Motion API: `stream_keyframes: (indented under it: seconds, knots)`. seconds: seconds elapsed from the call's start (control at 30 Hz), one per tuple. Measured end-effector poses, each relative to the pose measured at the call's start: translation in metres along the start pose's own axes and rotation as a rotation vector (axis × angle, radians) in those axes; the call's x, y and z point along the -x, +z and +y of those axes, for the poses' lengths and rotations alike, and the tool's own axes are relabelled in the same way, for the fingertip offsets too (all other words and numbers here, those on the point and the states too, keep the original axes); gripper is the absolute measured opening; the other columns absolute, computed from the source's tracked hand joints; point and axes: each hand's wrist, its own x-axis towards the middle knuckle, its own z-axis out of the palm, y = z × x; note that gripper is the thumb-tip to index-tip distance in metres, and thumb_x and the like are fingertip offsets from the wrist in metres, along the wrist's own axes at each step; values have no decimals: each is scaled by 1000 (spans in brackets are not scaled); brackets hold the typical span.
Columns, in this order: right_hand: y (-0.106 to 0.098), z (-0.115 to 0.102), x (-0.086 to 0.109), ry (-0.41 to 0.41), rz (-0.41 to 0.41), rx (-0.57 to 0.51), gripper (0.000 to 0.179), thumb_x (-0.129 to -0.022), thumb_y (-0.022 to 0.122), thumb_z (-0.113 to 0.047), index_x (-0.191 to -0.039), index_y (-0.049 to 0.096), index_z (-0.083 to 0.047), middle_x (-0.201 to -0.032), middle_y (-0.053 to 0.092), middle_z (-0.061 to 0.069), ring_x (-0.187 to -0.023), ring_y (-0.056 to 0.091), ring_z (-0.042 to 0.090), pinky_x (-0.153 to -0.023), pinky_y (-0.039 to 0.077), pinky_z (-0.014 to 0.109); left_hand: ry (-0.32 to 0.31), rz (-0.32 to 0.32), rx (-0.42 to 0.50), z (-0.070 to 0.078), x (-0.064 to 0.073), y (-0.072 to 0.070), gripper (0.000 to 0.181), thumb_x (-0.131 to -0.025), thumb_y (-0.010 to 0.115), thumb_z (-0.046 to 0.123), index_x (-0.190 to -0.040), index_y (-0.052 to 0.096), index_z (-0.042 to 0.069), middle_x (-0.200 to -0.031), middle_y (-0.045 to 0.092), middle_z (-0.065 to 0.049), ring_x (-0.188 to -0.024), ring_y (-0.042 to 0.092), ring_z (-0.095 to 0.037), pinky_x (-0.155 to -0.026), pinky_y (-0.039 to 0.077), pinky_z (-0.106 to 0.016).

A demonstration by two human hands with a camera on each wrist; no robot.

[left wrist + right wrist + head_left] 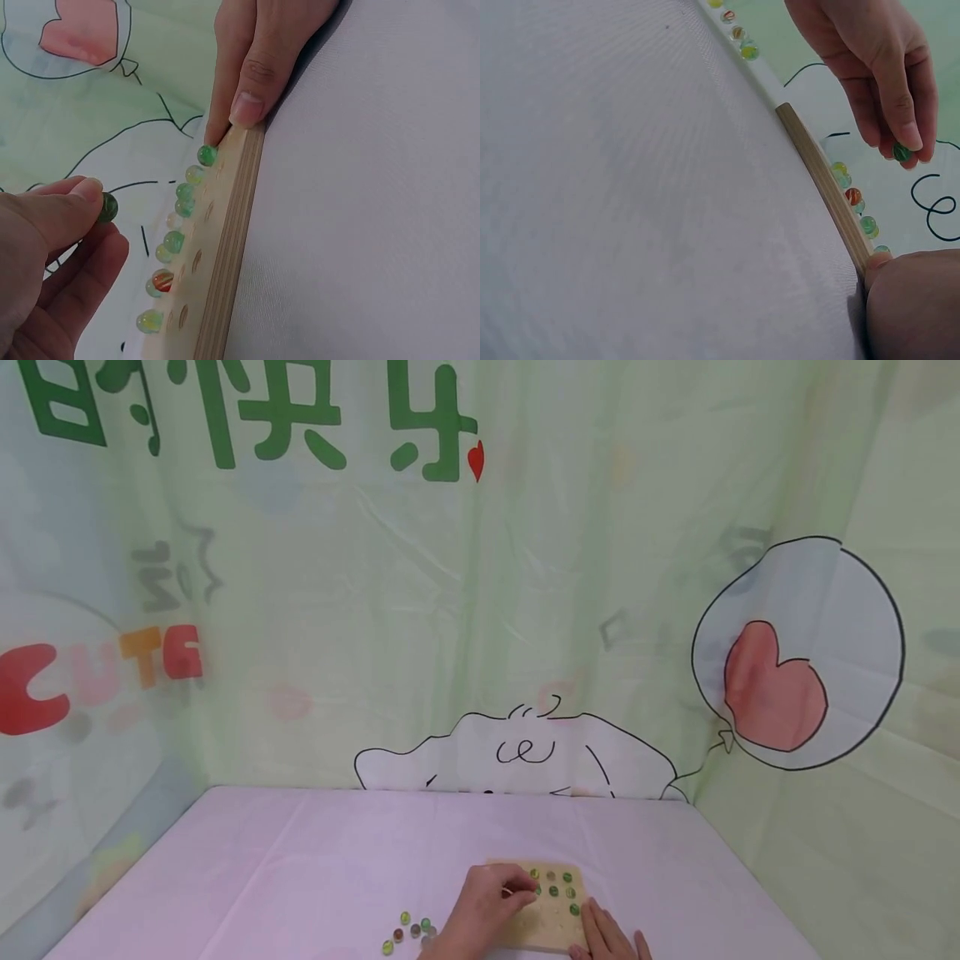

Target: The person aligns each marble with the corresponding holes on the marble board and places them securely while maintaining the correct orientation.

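Observation:
My left hand (483,906) pinches a dark green marble (109,207) between thumb and fingertips, held above the wooden board (536,933). Several glass marbles sit in hollows of the board, among them a green marble (575,910) at its right side and an orange-red striped marble (163,280). Other hollows (196,261) hold nothing. With its fingers extended, my right hand (609,937) rests against the board's right edge. The thumb (247,109) lies at the near corner in the left wrist view. Part of the board's left side is hidden behind my left hand in the head view.
Several loose marbles (416,931) in yellow-green, red-brown and clear glass lie on the pale tabletop (300,868), left of my left hand. Behind the table hangs a printed curtain (420,635), with more curtain at both sides.

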Motion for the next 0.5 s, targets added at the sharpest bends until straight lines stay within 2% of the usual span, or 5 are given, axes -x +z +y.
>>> stream_keyframes:
  seconds: [0.27,0.5]
  knots:
    - [-2,0,0,-8,0,20,113,-76,35,-87,-150,37,-1,-158,35,19,-145,30,42,-115,5,71,-6,7,11,3,-6,14,9,-85,73,2,-93,76,7,-89,76,-4,-75,61,7,-67,50,-13]
    - [-5,-5,2,-5,0,42,108,-80,39,-83,-150,38,-1,-157,36,19,-144,32,41,-114,7,71,-49,-9,47,2,-10,25,11,-84,73,1,-92,75,8,-89,76,-4,-76,62,5,-68,51,-14]
